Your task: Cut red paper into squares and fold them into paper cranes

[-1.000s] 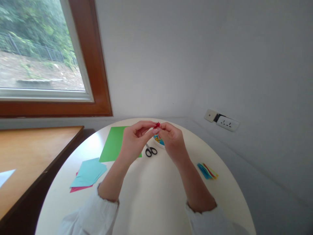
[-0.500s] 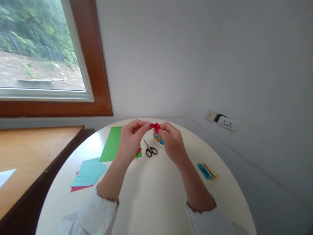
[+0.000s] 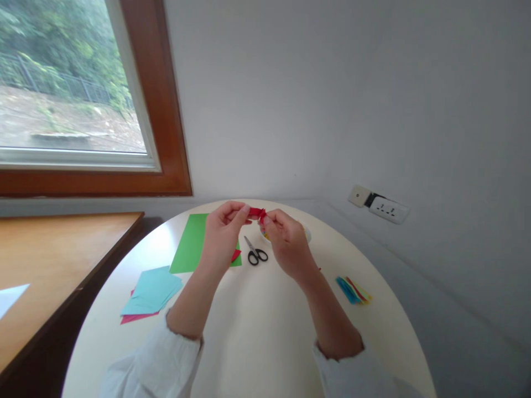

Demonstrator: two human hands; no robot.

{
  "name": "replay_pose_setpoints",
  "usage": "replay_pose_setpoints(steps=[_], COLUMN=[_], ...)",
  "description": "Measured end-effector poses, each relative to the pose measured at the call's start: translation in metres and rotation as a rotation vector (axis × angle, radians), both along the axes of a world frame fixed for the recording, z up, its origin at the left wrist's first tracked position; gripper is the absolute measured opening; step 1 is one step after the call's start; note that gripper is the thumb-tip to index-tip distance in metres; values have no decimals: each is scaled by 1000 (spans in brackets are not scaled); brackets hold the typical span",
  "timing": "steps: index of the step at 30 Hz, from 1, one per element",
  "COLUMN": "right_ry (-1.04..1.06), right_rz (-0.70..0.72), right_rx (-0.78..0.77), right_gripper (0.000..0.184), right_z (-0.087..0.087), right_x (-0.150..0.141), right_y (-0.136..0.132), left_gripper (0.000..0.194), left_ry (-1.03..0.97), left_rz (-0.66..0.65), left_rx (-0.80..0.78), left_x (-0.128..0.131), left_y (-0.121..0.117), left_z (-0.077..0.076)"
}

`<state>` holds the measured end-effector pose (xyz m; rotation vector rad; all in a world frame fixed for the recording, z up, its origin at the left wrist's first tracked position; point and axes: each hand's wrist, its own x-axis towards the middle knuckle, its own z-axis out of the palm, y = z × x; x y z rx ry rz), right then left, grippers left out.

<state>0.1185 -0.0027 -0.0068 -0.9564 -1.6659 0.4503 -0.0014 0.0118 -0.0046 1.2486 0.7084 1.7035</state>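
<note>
A strip of red paper [image 3: 256,211] is stretched between my two hands above the far part of the table. My left hand [image 3: 223,229] pinches its left end between thumb and fingers. At the crumpled right end, the fingertips of my right hand [image 3: 286,240] are closed on the same paper. Just below lie the black-handled scissors [image 3: 258,256], blades pointing away. Behind my right hand is a white bowl [image 3: 307,232], mostly covered, with coloured bits inside. A green sheet [image 3: 188,246] lies under and left of my left hand, a red scrap [image 3: 236,255] on its edge.
Light blue sheets [image 3: 151,290] over pink paper [image 3: 139,318] lie at the left of the round white table [image 3: 257,342]. Blue, red and yellow strips [image 3: 353,290] sit at the right. A wooden desk [image 3: 62,249] stands to the left; the wall has a socket [image 3: 389,210].
My hands have moved apart, drawing the red paper into view between them. My right hand has turned slightly and now hides more of the bowl's left side.
</note>
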Motion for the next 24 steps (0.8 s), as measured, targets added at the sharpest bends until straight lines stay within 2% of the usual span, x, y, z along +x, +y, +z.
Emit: replay_pose_setpoints(steps=[8,15,24], right_ry=[36,-27,-71], right_rz=[9,-21,6], right_rx=[17,23,31], right_gripper=[19,22,22], right_z=[-2,-1,2], right_x=[0,-1,0], right_y=[3,1,0], left_gripper=[13,14,16], left_ry=[-45,-89,-215], left_rz=[-14,-37,-193], left_rx=[-34,-92,-208], left_x=[-4,-3,-7], left_y=[1,1,2], left_z=[4,5,7])
